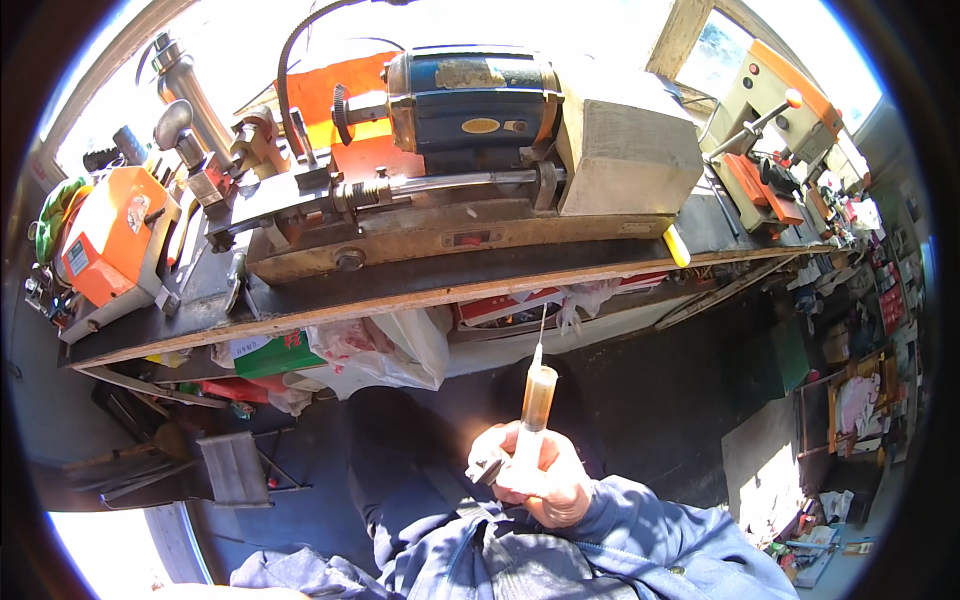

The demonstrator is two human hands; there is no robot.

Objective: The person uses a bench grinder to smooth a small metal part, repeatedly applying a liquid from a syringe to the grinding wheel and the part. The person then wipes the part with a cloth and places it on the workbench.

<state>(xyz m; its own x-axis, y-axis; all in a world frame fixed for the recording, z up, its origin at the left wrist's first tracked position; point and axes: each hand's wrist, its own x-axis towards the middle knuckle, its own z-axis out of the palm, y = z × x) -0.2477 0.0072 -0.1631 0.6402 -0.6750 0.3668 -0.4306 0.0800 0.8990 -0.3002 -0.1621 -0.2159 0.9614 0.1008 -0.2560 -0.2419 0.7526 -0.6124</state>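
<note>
In front of my lap, my right hand (540, 478) is closed around a syringe (538, 398). The syringe stands nearly upright, its thin needle pointing up toward the bench. Amber-brown liquid shows in its barrel. A small dark piece (487, 471) sticks out at the left side of the same hand; its kind cannot be made out. At the lower left edge, only a bright sliver of my left hand (232, 593) shows beyond the sleeve, and its fingers are hidden.
A key-cutting machine with a blue motor (475, 100) stands on the dark workbench (330, 296). An orange machine (108, 235) sits left; an orange-and-grey one (775, 105) stands right. A yellow handle (677, 246) overhangs the edge. Plastic bags (400, 345) lie beneath; a folding stool (235, 468) stands left.
</note>
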